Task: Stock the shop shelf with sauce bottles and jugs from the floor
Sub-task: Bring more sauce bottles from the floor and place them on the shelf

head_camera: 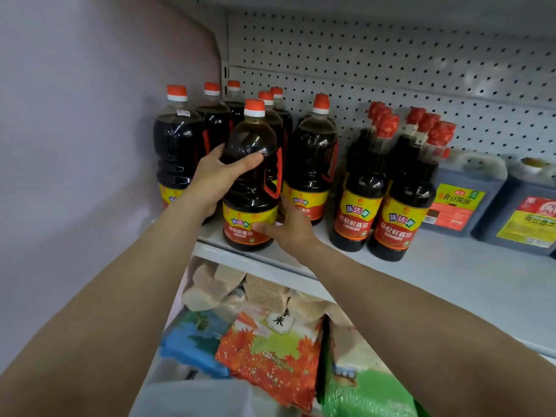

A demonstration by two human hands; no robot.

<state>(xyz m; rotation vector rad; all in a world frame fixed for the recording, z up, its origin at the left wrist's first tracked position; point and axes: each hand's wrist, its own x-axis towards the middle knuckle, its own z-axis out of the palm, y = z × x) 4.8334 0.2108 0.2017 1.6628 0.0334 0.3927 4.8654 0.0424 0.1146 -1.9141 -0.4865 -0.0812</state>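
Hands steady one sauce bottle (251, 176) at the shelf (421, 272) edge: left hand (222, 173) grips its shoulder, right hand (285, 227) clasps its label, probably to seat it upright.

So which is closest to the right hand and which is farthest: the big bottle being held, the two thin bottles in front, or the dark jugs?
Seen from the head camera, starting at the right hand:
1. The big bottle, in its grip, left of the hand.
2. The thin bottles, further right on the shelf.
3. The dark jugs, far right by the back panel.
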